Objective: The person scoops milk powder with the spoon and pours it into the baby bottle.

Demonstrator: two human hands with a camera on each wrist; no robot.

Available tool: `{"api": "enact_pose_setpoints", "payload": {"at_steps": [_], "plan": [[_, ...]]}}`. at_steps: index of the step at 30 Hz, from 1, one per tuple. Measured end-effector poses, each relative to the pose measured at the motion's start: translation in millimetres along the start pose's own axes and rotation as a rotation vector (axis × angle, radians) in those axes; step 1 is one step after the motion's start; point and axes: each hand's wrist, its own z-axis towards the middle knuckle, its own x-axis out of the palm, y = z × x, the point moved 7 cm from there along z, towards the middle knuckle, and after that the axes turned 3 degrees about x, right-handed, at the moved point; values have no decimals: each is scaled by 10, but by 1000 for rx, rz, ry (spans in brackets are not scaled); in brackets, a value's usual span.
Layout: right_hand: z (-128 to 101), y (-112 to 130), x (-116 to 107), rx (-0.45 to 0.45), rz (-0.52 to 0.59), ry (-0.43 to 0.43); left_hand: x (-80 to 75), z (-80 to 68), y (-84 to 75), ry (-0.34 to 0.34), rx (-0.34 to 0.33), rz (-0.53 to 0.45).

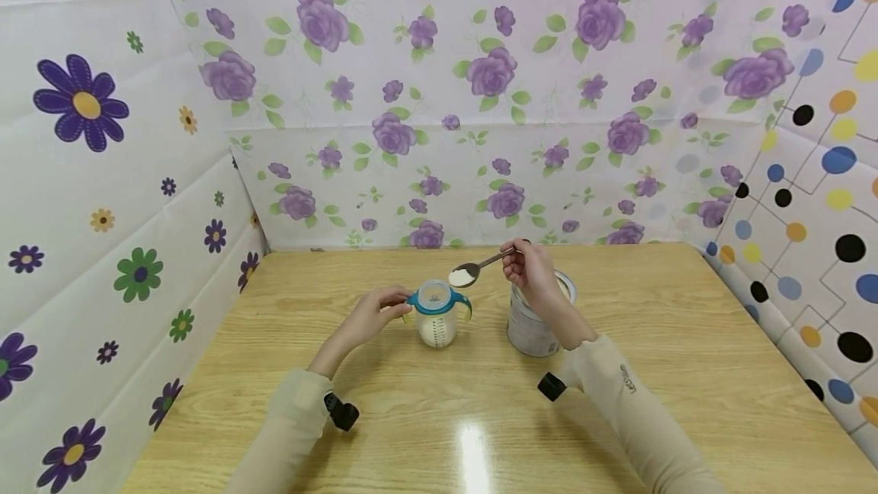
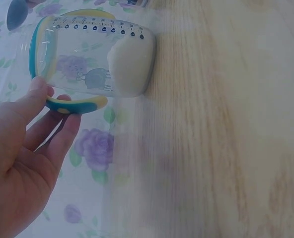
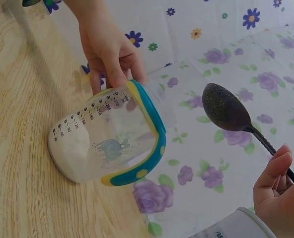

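Observation:
A clear baby bottle [image 1: 437,326] with a blue-and-yellow two-handled collar stands upright on the table, white powder filling its lower part. My left hand [image 1: 373,315] pinches the bottle's left handle [image 2: 80,105] between thumb and fingers. In my right hand [image 1: 533,273] is a dark metal spoon [image 1: 473,269], gripped by its handle, its bowl heaped with white powder [image 1: 462,277]. The spoon's bowl is above and just right of the bottle's open mouth. Below my right hand stands an open metal can [image 1: 531,330], partly hidden by that hand and wrist.
The light wooden table [image 1: 411,418] ends at a back wall hung with purple-flowered cloth [image 1: 494,75]. Patterned cloth also covers the left and right sides. A small black wrist camera [image 1: 341,412] sits on the left sleeve, another wrist camera [image 1: 552,386] on the right.

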Motion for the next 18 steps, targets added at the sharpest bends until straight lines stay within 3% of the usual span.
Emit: {"api": "enact_pose_setpoints", "payload": {"at_steps": [18], "plan": [[0, -47, 54, -10, 0, 6, 1, -8, -28, -4, -10, 0]]}}
